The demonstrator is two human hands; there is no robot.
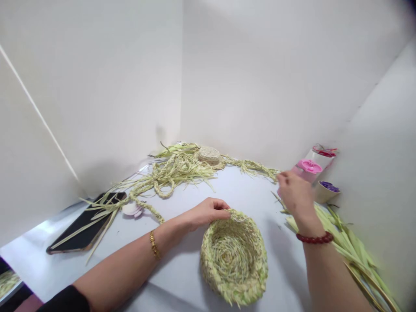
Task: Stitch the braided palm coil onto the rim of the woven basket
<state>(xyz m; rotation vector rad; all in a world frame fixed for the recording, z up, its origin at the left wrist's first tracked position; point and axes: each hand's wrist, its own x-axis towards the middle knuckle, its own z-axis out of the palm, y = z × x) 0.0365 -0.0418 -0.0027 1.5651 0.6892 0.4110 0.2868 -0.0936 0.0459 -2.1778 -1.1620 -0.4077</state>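
Note:
A round basket (234, 260) of coiled, braided pale-green straw stands on the table, its opening turned up towards me. My left hand (209, 213) pinches the far rim between thumb and fingers. A thin pale thread seems to lie along the rim beside those fingertips. Raised away to the right of the basket, my right hand (295, 195) has its fingers pressed together. Whatever it may hold, perhaps something very fine, is too small to make out.
A heap of straw and braids (177, 171) lies at the back with a small straw hat (209, 156). A black tablet (86, 227) and a white-pink object (132, 210) are left. Pink container (310, 167), purple-filled cup (326, 192) and green leaves (347, 242) are right.

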